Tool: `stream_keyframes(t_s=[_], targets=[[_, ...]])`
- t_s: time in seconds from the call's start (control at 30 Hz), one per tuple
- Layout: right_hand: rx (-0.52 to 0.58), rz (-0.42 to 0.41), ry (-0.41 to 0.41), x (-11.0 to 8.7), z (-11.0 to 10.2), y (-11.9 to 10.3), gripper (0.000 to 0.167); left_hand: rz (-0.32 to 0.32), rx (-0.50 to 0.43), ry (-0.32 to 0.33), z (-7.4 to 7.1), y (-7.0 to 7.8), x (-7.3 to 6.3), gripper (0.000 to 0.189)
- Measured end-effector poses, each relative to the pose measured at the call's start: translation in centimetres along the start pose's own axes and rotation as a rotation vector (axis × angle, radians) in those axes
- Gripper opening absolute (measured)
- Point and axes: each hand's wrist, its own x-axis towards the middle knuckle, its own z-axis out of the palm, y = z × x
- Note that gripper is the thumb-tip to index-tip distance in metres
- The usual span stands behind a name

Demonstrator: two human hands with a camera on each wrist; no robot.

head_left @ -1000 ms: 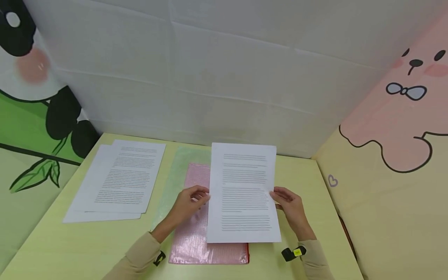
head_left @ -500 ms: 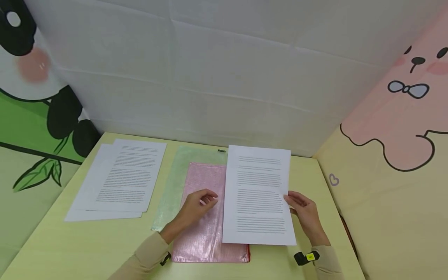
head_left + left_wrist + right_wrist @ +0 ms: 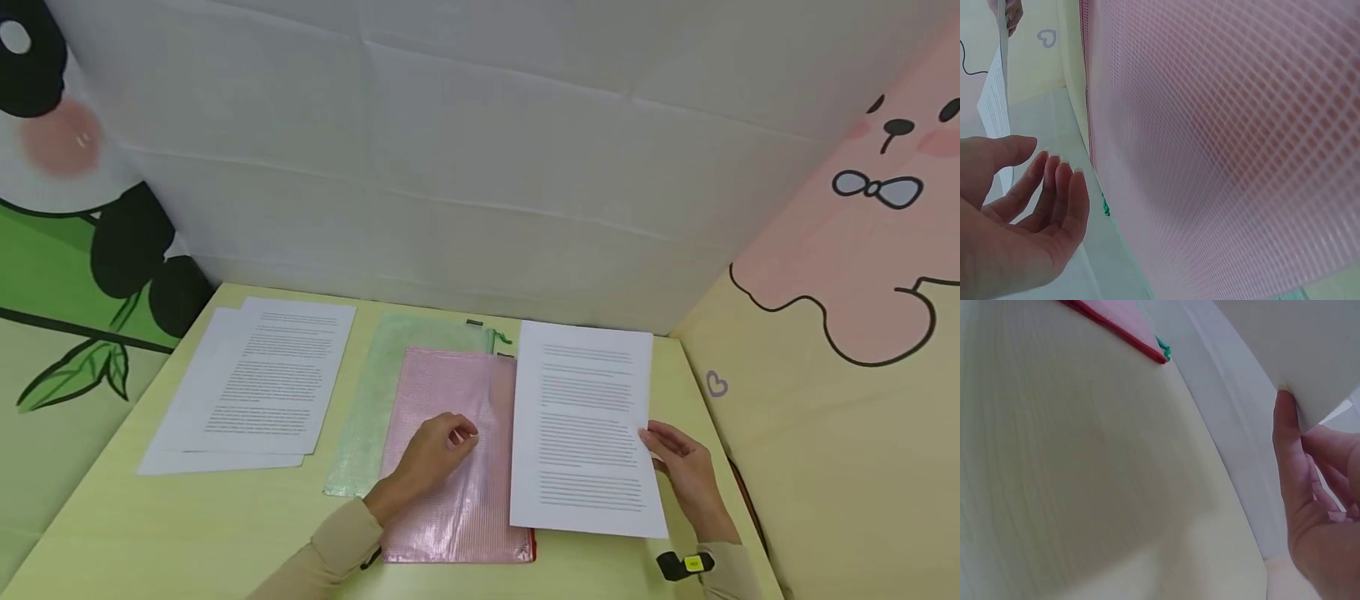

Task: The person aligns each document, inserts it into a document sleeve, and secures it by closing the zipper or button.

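Observation:
A printed sheet of paper (image 3: 588, 429) is held above the right part of the table. My right hand (image 3: 682, 475) pinches its right edge between thumb and fingers; the right wrist view shows the thumb against one face of the paper (image 3: 1310, 356). A pink mesh zipper pouch (image 3: 450, 500) lies flat, partly covered by the sheet. Above this pouch hovers my left hand (image 3: 431, 454), its fingers loosely bent and holding nothing. In the left wrist view a gap shows between thumb and fingers (image 3: 1072, 194). Partly under the pink pouch lies a green mesh zipper pouch (image 3: 367, 400).
Several overlapping sheets, the top printed sheet (image 3: 277, 375) among them, lie on the left of the yellow table (image 3: 187, 533). A white wall (image 3: 480, 167) stands behind. Printed cartoon panels flank both sides, with a pink bear figure (image 3: 870, 275) at the right.
My left hand has let go of the sheet's left edge. My right hand has carried the sheet to the right, uncovering more of the pink pouch and the green pouch's zipper end.

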Motion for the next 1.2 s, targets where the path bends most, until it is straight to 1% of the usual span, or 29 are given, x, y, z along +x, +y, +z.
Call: stream_keyframes(t_s=[0.2, 0.5, 0.63, 0.77, 0.9, 1.03, 1.13, 1.2], targets=[[0.032, 0.025, 0.026, -0.2, -1.6, 0.6, 0.021, -0.005, 0.092, -0.03, 1.0, 0.0, 0.1, 0.004], [0.038, 0.029, 0.061, -0.8, -3.0, 1.7, 0.016, -0.025, 0.16, -0.066, 2.5, 0.2, 0.2, 0.005], [0.048, 0.029, 0.066, -1.0, -3.8, 2.0, 0.017, 0.007, 0.189, -0.068, 3.4, 0.4, 0.3, 0.007], [0.04, 0.052, 0.073, -1.1, -4.5, 2.2, 0.016, 0.03, 0.209, -0.052, 4.3, 0.9, 0.5, 0.009], [0.025, 0.067, 0.077, -1.3, -5.0, 2.2, 0.016, 0.023, 0.265, -0.048, 5.1, 1.8, 0.8, 0.013], [0.019, 0.084, 0.089, -1.5, -5.6, 2.4, 0.017, -0.001, 0.359, -0.056, 5.9, 2.5, 0.9, 0.018], [0.007, 0.101, 0.098, -1.5, -6.0, 2.7, 0.018, -0.025, 0.397, -0.063, 6.7, 2.8, 0.9, 0.021], [0.004, 0.11, 0.106, -1.4, -6.3, 2.8, 0.018, -0.035, 0.402, -0.062, 7.2, 3.1, 1.0, 0.024]])
